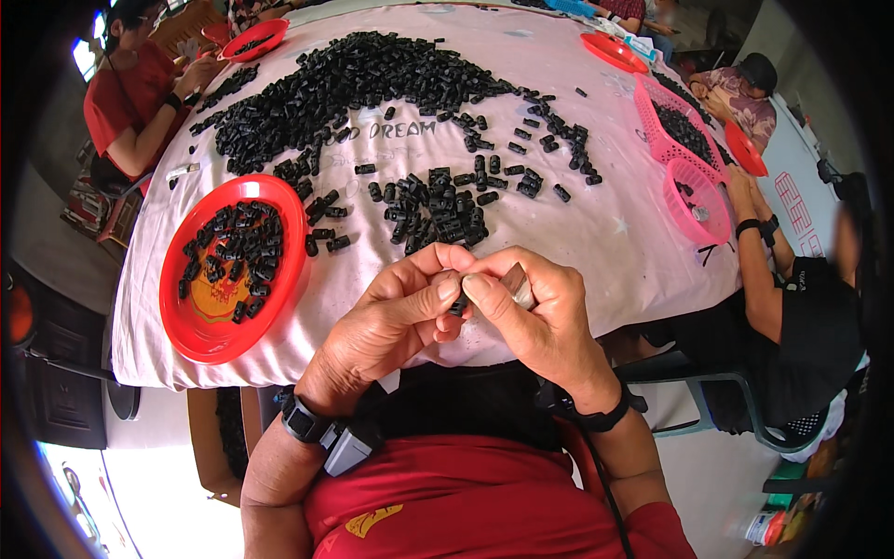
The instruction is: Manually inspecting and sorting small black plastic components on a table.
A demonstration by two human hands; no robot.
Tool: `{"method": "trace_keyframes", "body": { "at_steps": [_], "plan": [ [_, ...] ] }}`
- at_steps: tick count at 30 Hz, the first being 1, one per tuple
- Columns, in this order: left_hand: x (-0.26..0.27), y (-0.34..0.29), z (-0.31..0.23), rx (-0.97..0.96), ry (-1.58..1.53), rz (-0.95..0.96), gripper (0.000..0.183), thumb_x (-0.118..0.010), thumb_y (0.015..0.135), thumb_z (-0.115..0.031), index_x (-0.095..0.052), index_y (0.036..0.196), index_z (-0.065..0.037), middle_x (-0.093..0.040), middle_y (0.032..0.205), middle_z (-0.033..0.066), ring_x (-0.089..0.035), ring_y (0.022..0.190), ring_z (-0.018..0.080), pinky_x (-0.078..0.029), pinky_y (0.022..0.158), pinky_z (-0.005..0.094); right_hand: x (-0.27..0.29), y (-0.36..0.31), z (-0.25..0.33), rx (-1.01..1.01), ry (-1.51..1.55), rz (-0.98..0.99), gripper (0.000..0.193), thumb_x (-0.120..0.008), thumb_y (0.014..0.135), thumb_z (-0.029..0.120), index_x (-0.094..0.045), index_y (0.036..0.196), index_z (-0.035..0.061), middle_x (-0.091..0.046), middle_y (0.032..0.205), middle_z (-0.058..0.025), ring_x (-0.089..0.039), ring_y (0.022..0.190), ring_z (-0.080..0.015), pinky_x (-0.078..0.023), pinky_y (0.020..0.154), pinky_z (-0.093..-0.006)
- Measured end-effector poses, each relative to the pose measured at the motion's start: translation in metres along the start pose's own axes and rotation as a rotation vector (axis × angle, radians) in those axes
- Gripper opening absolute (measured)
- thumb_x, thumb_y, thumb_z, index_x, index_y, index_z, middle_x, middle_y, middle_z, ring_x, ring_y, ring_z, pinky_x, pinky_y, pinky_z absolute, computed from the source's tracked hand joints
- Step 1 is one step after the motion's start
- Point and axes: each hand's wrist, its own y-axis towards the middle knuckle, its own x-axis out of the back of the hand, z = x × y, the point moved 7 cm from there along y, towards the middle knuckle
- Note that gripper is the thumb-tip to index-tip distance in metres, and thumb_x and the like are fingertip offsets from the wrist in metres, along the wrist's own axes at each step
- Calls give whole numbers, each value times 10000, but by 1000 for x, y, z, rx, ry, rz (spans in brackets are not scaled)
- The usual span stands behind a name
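Note:
Close in front of me, a small black cylindrical plastic part is pinched in the fingertips of my left hand, mostly covered by them. My right hand meets it, with its thumb tip pressed against the part. Between the right thumb and fingers sits a flat blade-like piece, brownish at the tip and pale below; its other end is hidden. Just beyond my fingers lies a loose cluster of similar black parts. A red plastic plate to the left holds more of them.
A large heap of black parts covers the far table on a pale pink cloth. At the right stand a pink basket and a pink round bowl. Co-workers sit at both sides, one with a forearm on the right edge.

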Motion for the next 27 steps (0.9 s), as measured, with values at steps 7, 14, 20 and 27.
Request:
{"method": "trace_keyframes", "body": {
  "at_steps": [7,14,20,27],
  "plan": [
    [-2,-2,-5,-10,-53,-1,278,-587,959,-141,-509,1218,-74,-565,953,10,-541,776,73,-446,674,195,-3,0,5,86,5,2,133,-621,908,69,-609,1012,-12,-711,802,-86,-687,754,-108,-522,622,-229],
    [-2,-2,-12,-118,64,2,258,-597,952,-144,-545,1189,-56,-630,1024,59,-553,784,92,-465,743,224,8,0,2,84,28,-113,115,-625,912,80,-604,996,3,-709,790,-78,-665,741,-72,-496,611,-212],
    [4,-1,-16,-181,130,-34,211,-591,958,-164,-596,1129,-41,-641,962,40,-559,780,83,-468,742,222,7,-2,12,89,-69,-56,121,-645,898,62,-602,990,-4,-709,804,-79,-665,708,-67,-490,573,-200],
    [3,-1,-13,-163,97,-74,193,-567,975,-186,-610,1115,-60,-632,928,5,-555,772,72,-467,732,221,-2,-4,25,227,-90,-52,190,-693,848,28,-621,1021,2,-702,820,-88,-711,725,-144,-541,559,-232]
  ]
}}
